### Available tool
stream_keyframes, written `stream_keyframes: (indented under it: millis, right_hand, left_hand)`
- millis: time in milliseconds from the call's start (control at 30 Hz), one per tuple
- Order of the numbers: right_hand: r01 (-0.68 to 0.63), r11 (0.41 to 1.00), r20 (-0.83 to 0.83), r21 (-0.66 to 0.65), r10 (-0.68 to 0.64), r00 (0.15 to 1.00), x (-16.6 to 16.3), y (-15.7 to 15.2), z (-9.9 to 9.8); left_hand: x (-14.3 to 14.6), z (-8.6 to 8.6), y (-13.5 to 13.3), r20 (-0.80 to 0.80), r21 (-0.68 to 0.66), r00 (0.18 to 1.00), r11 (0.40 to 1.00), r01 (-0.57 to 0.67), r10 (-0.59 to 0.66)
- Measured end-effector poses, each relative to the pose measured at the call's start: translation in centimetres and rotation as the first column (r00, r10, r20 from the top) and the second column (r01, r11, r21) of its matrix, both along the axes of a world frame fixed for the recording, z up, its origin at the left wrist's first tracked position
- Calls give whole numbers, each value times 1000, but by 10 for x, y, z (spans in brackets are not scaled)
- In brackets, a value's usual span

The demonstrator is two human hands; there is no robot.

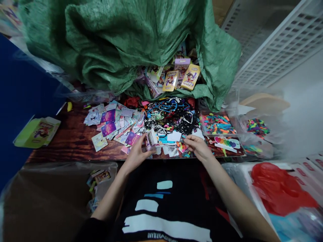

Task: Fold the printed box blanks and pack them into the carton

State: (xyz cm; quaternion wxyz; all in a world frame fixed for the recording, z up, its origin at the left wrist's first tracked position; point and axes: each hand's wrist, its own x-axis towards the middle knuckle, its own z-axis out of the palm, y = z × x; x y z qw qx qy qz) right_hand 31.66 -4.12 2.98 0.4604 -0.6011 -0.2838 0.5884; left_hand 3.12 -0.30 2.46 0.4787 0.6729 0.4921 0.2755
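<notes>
1. We find the small card packet [151, 139] partly hidden by the left hand [136, 155]; its print is unreadable.
2. We note the green woven sack [126, 37] cut off by the top edge.
3. We cannot separate individual pieces in the black cord tangle [170, 117].
4. We find the clear tub [254, 134] blurred.

Room for the left hand [136, 154] and right hand [199, 148] in the air above the brown wood-grain counter [65, 144], leftward past the scatter of loose printed cards [118, 124]. Straight ahead, in the way: a heap of tangled black and blue cords [169, 116], then a crumpled green woven sack [131, 43] draped over the far side. Rightward, blocking sideways reach: a clear plastic tray of bright coloured strips [217, 124] and a white plastic lattice panel [277, 43].
</notes>
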Motion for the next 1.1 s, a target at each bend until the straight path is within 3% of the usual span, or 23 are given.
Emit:
stream_keyframes:
  millis: [133, 267, 367, 467, 533, 633, 700, 767, 1000, 1100]
  right_hand:
    - [4, 999, -195, -46, -13, 981, -5, 5, 15]
    - [-25, 999, -220, -34, 17, 975, -23, 9, 25]
    - [-41, 996, -84, 80, 48, 995, -46, 13, 25]
    - [-97, 951, 204, 292, 37, 978, -68, 19, 20]
    - [-198, 894, 456, 401, -7, 890, -80, 22, 18]
    - [-399, 803, 747, 443, -84, 659, -91, 23, 18]
    - [-521, 748, 837, 411, -83, 541, -96, 21, 20]
    - [-588, 712, 865, 384, -55, 498, -101, 17, 21]
    - [-592, 702, 806, 395, 44, 590, -97, 15, 25]
    - [-465, 770, 746, 438, -23, 665, -69, 27, 28]
  left_hand:
    - [7, 1, -5, -159, 117, 986, 991, 71, -52]
    - [16, 4, -9, -316, 192, 947, 974, 121, -55]
    - [21, 5, -10, -371, 228, 927, 963, 141, -48]
    - [22, 5, -9, -392, 246, 919, 958, 148, -42]
    - [20, 4, -9, -401, 252, 916, 958, 135, -23]
    - [16, 1, -8, -411, 266, 912, 958, 106, 13]
    - [13, -1, -8, -420, 276, 907, 956, 102, 25]
    - [11, -3, -8, -420, 295, 907, 951, 92, 42]
    - [4, -5, -4, -353, 356, 932, 933, 56, 79]
    - [-4, -4, 1, -365, 358, 922, 934, 14, 126]
